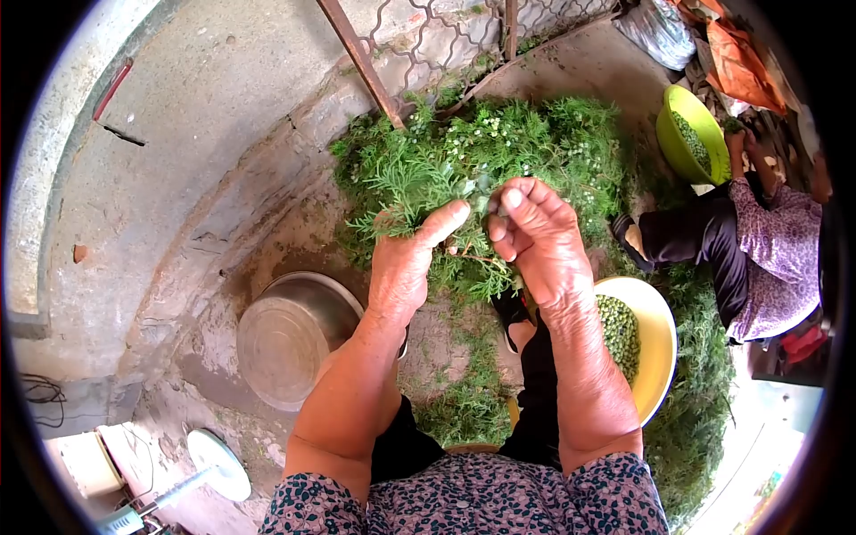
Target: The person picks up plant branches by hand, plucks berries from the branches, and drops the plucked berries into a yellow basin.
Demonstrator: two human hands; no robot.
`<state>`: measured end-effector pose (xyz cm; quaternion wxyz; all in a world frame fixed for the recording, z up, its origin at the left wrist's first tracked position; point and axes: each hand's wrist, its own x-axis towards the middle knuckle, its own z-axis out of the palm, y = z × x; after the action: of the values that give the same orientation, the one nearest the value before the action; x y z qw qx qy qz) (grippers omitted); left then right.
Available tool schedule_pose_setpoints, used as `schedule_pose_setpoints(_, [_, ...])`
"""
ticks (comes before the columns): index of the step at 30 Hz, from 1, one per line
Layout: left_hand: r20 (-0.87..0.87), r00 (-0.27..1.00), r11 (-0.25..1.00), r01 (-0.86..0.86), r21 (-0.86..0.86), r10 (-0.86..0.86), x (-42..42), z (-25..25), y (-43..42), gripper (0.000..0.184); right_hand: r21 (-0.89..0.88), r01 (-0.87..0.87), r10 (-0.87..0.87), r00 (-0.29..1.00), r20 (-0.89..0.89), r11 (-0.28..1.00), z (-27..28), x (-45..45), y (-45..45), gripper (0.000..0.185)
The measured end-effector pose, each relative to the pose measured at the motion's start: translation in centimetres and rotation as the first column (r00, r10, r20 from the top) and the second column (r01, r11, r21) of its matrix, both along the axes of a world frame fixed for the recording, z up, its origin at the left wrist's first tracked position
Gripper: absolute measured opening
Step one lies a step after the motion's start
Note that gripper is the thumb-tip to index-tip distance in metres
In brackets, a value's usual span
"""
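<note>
My left hand (401, 263) is closed around a feathery evergreen sprig (415, 183), thumb pointing toward my other hand. Small pale-green seed cones (477, 185) show on the sprig between both hands. Right beside them, my right hand (546, 239) has its thumb and fingers curled together in a pinch; what lies between the fingertips is too small to make out. Under both hands spreads a heap of cut evergreen branches (571, 147) dotted with pale cones. A yellow basin (658, 334), partly behind my right forearm, holds many picked green cones (618, 334).
An upturned metal pot (285, 343) stands on my left. At the right sits another person (771, 236), hands near a lime-green basin (669, 143) of cones. A rusty metal frame (361, 62) rises behind the heap. A white fan (218, 464) is at lower left.
</note>
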<state>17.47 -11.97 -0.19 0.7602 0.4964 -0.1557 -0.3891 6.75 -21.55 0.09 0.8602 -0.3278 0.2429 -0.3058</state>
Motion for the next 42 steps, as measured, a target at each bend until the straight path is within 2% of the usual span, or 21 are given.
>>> schedule_pose_setpoints(2, [-0.008,1.000,1.000,-0.001,0.005,0.001,0.0,-0.1,0.0,0.022,-0.177,-0.035,0.021,0.997,-0.080,0.984,-0.5,-0.1,0.3,0.011])
schedule_pose_setpoints(6, [0.035,0.999,1.000,0.004,-0.006,-0.004,0.0,-1.0,-0.2,0.023,-0.249,-0.048,0.005,0.985,-0.171,0.967,0.0,0.2,0.8,0.015])
schedule_pose_setpoints(11, [0.038,0.999,0.996,0.033,0.082,-0.036,0.1,-1.0,0.0,0.020,-0.268,-0.040,0.000,0.989,-0.149,0.963,-0.1,0.2,0.9,0.013])
schedule_pose_setpoints(13, [0.048,0.999,0.995,0.002,0.097,-0.007,-0.2,-1.1,0.0,0.018,-0.417,-0.063,-0.095,0.933,-0.346,0.907,0.3,0.2,1.2,0.011])
schedule_pose_setpoints(14, [0.058,0.998,0.993,-0.029,0.111,0.023,-0.4,-1.1,0.0,0.015,-0.417,-0.063,-0.094,0.933,-0.346,0.907,-0.1,0.3,1.1,0.011])
schedule_pose_setpoints(15, [0.050,0.997,0.999,-0.052,-0.008,0.052,-0.8,-1.1,-0.4,0.012,-0.713,0.001,-0.269,0.926,-0.264,0.701,-0.9,0.4,1.0,0.012])
schedule_pose_setpoints(16, [0.051,0.997,0.999,-0.052,-0.008,0.052,-0.7,-1.4,-0.5,0.012,-0.915,0.051,-0.403,0.907,-0.125,0.400,-1.0,0.6,1.1,0.013])
schedule_pose_setpoints(18, [0.405,0.902,0.989,-0.140,-0.052,0.149,-0.5,-2.6,-0.8,0.012,-0.901,0.016,-0.434,0.880,-0.193,0.434,-0.4,0.6,1.5,0.015])
schedule_pose_setpoints(20, [0.345,0.928,0.990,-0.127,-0.056,0.139,-0.6,-2.0,-0.5,0.015,-0.927,0.028,-0.453,0.878,-0.157,0.374,-0.3,0.6,1.5,0.014])
schedule_pose_setpoints(21, [0.214,0.970,0.991,-0.129,0.042,0.117,-0.7,-1.3,-0.2,0.015,-0.797,0.013,-0.366,0.892,-0.263,0.604,-0.1,0.3,1.4,0.013])
schedule_pose_setpoints(22, [0.076,0.991,0.984,-0.116,0.138,0.107,-0.7,-0.8,-0.1,0.016,-0.535,-0.027,-0.197,0.913,-0.358,0.844,1.2,0.0,1.1,0.012])
schedule_pose_setpoints(23, [0.063,0.995,0.989,-0.088,0.120,0.081,-0.5,-0.7,-0.1,0.017,-0.382,-0.008,-0.106,0.955,-0.278,0.924,1.1,-0.3,0.4,0.011])
schedule_pose_setpoints(25, [0.056,0.997,0.991,-0.055,0.126,0.048,-0.1,-0.8,0.0,0.017,-0.140,0.015,-0.018,1.000,-0.023,0.990,0.7,-0.5,-0.8,0.013])
schedule_pose_setpoints(28, [0.064,0.998,0.996,-0.020,0.085,0.015,-0.2,-1.0,-0.1,0.019,-0.040,-0.061,0.063,0.996,0.060,0.997,0.4,-0.8,-1.2,0.012])
schedule_pose_setpoints(30, [0.072,0.997,0.991,0.026,0.134,-0.035,-0.2,-0.4,0.1,0.021,-0.093,-0.042,0.035,0.997,-0.071,0.995,0.2,-0.4,-0.8,0.020])
schedule_pose_setpoints(32, [0.082,0.996,0.990,0.036,0.138,-0.047,-0.2,-0.2,0.2,0.024,-0.269,-0.069,0.048,0.995,-0.085,0.961,-0.5,-0.4,-0.6,0.024])
schedule_pose_setpoints(35, [0.065,0.995,0.986,0.064,0.157,-0.075,-0.3,-0.1,0.2,0.024,-0.263,-0.030,-0.004,0.992,-0.125,0.964,-0.4,-0.2,-0.2,0.025])
schedule_pose_setpoints(37, [0.023,1.000,1.000,0.015,0.018,-0.015,-0.6,-0.4,-0.1,0.026,-0.314,0.011,-0.082,0.973,-0.215,0.949,-0.3,-0.2,-0.3,0.026])
schedule_pose_setpoints(38, [0.023,1.000,1.000,0.015,0.018,-0.016,-0.5,-0.6,-0.1,0.026,-0.313,0.011,-0.083,0.973,-0.215,0.950,-0.3,-0.1,-0.2,0.026])
schedule_pose_setpoints(40, [-0.074,0.996,0.999,0.038,-0.037,-0.041,-0.2,-1.2,-0.2,0.027,-0.510,0.009,-0.091,0.986,-0.137,0.860,-0.4,0.1,-0.1,0.025])
schedule_pose_setpoints(42, [-0.109,0.993,0.998,0.045,-0.052,-0.050,-0.2,-1.2,-0.2,0.028,-0.485,-0.011,-0.081,0.982,-0.168,0.874,-0.2,0.1,0.2,0.023])
